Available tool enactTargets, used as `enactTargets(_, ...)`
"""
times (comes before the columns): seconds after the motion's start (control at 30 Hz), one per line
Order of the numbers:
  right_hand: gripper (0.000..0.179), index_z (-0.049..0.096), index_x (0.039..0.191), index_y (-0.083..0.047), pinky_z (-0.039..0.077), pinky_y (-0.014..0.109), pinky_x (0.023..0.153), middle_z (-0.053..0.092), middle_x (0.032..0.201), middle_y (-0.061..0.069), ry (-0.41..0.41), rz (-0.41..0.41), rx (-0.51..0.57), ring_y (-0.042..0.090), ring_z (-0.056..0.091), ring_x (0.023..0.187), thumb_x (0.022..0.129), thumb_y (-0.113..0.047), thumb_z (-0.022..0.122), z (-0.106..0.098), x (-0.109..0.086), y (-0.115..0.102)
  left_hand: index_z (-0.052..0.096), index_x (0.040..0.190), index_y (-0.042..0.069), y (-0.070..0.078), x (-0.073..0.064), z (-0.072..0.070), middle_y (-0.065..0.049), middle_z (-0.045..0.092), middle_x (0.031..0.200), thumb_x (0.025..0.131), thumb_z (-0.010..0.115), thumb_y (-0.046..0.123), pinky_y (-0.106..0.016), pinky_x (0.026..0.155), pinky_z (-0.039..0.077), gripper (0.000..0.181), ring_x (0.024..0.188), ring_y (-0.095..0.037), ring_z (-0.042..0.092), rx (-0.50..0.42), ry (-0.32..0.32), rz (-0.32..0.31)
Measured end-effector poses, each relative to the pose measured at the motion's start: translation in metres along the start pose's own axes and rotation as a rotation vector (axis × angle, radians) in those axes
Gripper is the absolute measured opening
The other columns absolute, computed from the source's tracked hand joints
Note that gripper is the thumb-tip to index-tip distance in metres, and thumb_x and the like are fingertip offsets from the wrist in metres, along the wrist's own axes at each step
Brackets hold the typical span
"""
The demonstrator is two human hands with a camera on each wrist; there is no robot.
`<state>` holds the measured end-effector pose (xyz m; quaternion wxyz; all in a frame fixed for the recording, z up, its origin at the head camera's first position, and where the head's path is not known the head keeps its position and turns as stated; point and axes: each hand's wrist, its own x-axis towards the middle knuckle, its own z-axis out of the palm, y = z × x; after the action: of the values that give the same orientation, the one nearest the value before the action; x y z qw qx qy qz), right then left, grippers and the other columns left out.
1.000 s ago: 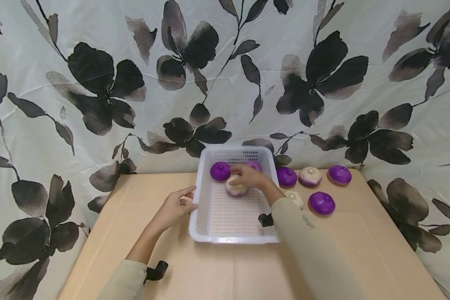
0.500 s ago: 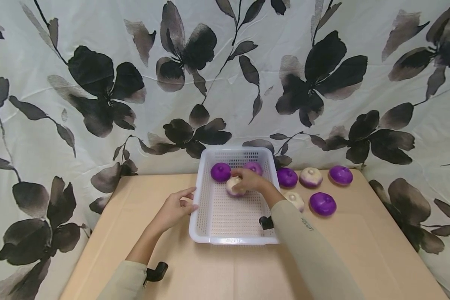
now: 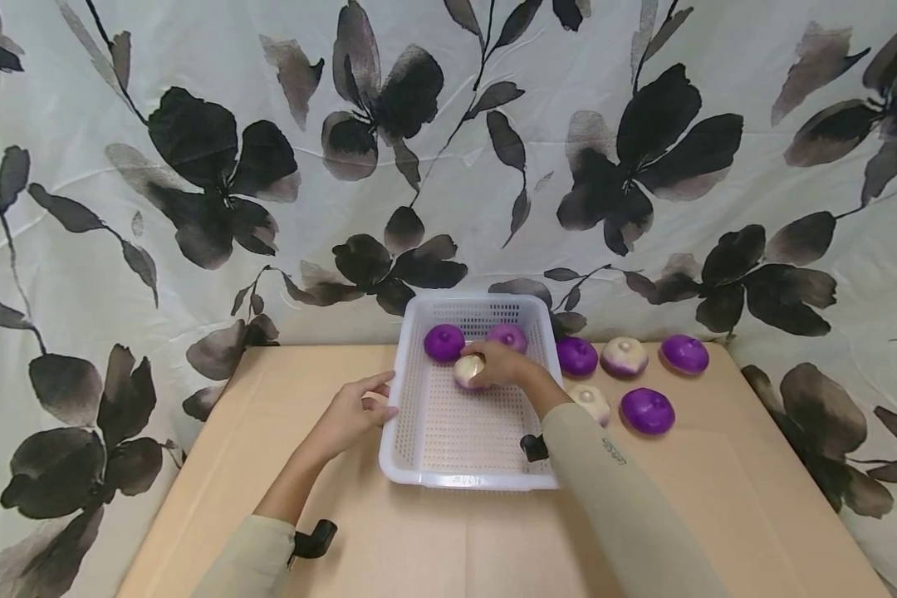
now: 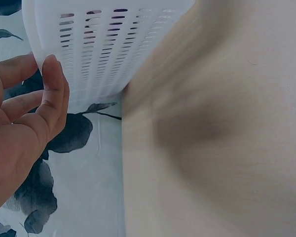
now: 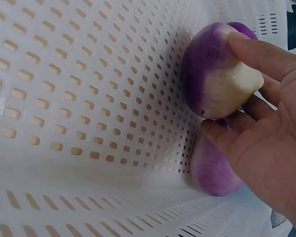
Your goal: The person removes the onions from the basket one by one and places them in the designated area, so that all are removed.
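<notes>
A white plastic basket (image 3: 467, 479) with slotted walls stands on the table. At its left rim is my left hand (image 3: 350, 418); in the left wrist view its bent fingertips (image 4: 53, 74) and thumb pinch the rim. Inside the basket, my right hand (image 3: 502, 366) grips a purple-and-white turnip (image 3: 467, 373), thumb and fingers on opposite sides, as the right wrist view shows. Two more turnips sit toward the back: a deep purple turnip (image 3: 444, 342) at left and a lighter purple turnip (image 3: 508, 335) at right, partly behind the right hand.
Right of the basket, several turnips lie on the table (image 3: 433, 540): purple turnips (image 3: 647, 411) and pale turnips (image 3: 624, 357), one partly hidden by the right sleeve. A floral cloth (image 3: 508, 208) hangs behind the table's back edge.
My right hand keeps hold of the turnip and shifts and tilts it slightly within the basket. The left hand stays at the rim. The head view has moved a little.
</notes>
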<state>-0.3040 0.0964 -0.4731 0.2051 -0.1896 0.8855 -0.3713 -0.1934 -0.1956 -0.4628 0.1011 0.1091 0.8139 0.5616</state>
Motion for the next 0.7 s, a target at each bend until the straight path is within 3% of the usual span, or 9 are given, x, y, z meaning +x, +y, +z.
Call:
enactTargets(0.4,0.063,0.06,0.141,-0.006,0.06,0.035,0.088,0.064,0.127,0.02,-0.007,-0.001,0.026,0.028,0.066,0.103,0.083,-0.009,0.084,0.0037,-0.0065,0.0011,0.042,0.152,-0.009,0.0003,-0.0022,0.0023,-0.027,0.057,0.124,0.093,0.068,-0.005,-0.029,0.073,0.065,0.064,0.088,-0.02,0.07,0.003,0.007,-0.011)
enactTargets(0.7,0.065,0.06,0.142,-0.01,0.056,0.04,0.097,0.063,0.129,0.018,-0.039,-0.03,-0.007,0.028,0.063,0.11,0.083,-0.015,0.086,0.0024,-0.0056,0.004,0.042,0.153,-0.007,0.0005,-0.0014,0.003,-0.027,0.057,0.125,0.093,0.068,-0.004,-0.029,0.075,0.065,0.065,0.088,-0.021,0.071,0.009,0.017,-0.023)
